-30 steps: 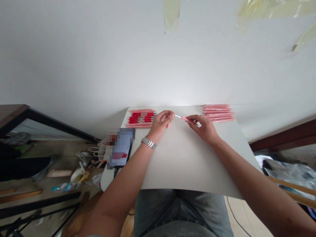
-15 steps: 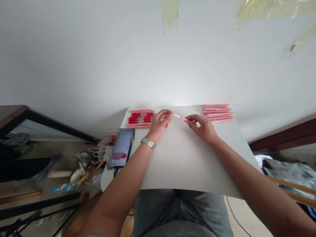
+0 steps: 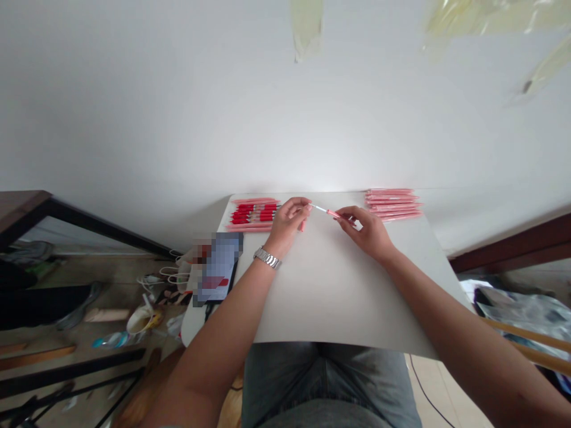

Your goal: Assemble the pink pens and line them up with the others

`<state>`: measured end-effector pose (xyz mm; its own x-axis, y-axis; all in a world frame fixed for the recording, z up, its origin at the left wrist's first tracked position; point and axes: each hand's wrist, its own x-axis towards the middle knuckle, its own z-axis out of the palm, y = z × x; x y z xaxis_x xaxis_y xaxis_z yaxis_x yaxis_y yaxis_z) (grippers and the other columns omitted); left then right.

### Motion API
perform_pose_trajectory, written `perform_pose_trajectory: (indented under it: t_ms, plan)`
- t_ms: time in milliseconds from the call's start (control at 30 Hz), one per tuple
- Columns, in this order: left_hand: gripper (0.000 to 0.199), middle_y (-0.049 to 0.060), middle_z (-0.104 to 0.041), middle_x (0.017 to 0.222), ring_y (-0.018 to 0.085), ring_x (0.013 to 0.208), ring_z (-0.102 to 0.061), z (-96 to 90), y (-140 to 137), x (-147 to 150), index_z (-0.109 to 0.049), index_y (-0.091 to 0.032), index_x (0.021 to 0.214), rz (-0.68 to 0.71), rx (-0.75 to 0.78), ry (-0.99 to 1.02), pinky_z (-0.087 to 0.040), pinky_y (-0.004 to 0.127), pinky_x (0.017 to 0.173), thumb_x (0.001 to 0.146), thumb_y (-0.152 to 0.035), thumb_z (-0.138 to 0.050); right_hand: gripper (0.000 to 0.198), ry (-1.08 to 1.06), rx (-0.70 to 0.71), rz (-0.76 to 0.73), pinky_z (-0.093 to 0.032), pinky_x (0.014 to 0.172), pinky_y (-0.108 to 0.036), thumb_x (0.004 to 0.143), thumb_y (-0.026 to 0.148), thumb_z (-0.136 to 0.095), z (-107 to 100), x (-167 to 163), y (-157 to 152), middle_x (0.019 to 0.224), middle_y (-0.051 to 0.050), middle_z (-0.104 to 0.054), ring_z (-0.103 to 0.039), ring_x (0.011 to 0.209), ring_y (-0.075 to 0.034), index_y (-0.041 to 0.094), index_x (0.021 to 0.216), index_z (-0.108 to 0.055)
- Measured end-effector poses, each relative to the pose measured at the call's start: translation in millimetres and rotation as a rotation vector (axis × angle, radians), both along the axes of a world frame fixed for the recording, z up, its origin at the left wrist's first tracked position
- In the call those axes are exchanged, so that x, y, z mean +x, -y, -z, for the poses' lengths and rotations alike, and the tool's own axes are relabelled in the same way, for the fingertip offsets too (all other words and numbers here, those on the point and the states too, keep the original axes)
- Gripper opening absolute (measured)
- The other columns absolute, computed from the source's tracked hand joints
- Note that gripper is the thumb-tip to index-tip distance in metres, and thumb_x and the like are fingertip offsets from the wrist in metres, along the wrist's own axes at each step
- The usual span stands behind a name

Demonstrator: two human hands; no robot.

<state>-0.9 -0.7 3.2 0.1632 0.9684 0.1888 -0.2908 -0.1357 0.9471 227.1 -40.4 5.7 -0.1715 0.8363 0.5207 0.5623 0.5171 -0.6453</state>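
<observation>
My right hand [image 3: 363,229] pinches a pink pen barrel [image 3: 332,213] above the table. A thin whitish rod [image 3: 319,208], which looks like a pen refill, sticks out of the barrel toward my left hand [image 3: 292,220]. The left thumb and fingers are closed at the rod's far end, where the tip is too small to make out. Another short pink pen part [image 3: 302,226] shows below the left fingers, apparently held in that same hand. A metal watch [image 3: 268,258] circles the left wrist.
Red pens [image 3: 254,213] lie at the table's back left between pink sticklike pieces [image 3: 252,227]. A stack of pink pieces [image 3: 392,204] rests at the back right. At the left edge is a phone or tablet [image 3: 218,267] with a blurred screen. A wall rises behind the table [image 3: 339,285].
The left fingertips have shifted very slightly left, and a little more of the whitish rod shows between the hands. The right hand is almost still.
</observation>
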Motion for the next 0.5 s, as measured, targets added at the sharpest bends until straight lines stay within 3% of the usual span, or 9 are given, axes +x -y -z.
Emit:
perform_pose_trajectory:
  t_ms: [133, 233, 333, 500]
  plan:
    - [0.027, 0.001, -0.061, 0.085, 0.011, 0.069, -0.056, 0.1, -0.9, -1.4, -0.071, -0.021, 0.100, -0.019, -0.006, 0.015, -0.043, 0.020, 0.050, 0.084, -0.041, -0.081, 0.019, -0.003, -0.004, 0.014, -0.052, 0.072, -0.034, 0.100, 0.039, -0.061, 0.6, -0.1, -0.6, 0.091, -0.004, -0.074, -0.065, 0.076, -0.019, 0.024, 0.110, -0.069]
    - [0.027, 0.003, -0.066, 0.089, 0.011, 0.073, -0.059, -0.5, -2.0, -3.0, -0.071, -0.020, 0.097, -0.083, 0.017, -0.025, -0.049, 0.022, 0.059, 0.086, -0.043, -0.078, 0.022, -0.010, -0.010, 0.029, -0.052, 0.073, -0.034, 0.100, 0.042, -0.060, 0.3, -0.2, -0.5, 0.091, -0.005, -0.074, -0.065, 0.077, -0.019, 0.025, 0.110, -0.069]
    - [0.027, 0.005, -0.071, 0.094, 0.013, 0.081, -0.064, -1.4, -2.6, -5.0, -0.070, -0.020, 0.098, -0.158, 0.075, -0.151, -0.052, 0.024, 0.071, 0.090, -0.046, -0.074, 0.024, -0.017, -0.020, 0.043, -0.053, 0.073, -0.035, 0.100, 0.045, -0.059, -0.5, -0.2, 0.0, 0.092, -0.005, -0.075, -0.066, 0.078, -0.020, 0.025, 0.109, -0.069]
    - [0.021, 0.006, -0.073, 0.095, 0.017, 0.088, -0.067, -0.2, -1.3, -7.4, -0.068, -0.020, 0.097, -0.233, 0.248, -0.399, -0.050, 0.027, 0.077, 0.096, -0.041, -0.065, 0.026, -0.032, -0.017, 0.078, -0.053, 0.073, -0.035, 0.100, 0.047, -0.059, 1.2, 1.3, -1.3, 0.092, -0.005, -0.075, -0.066, 0.077, -0.019, 0.024, 0.109, -0.069]
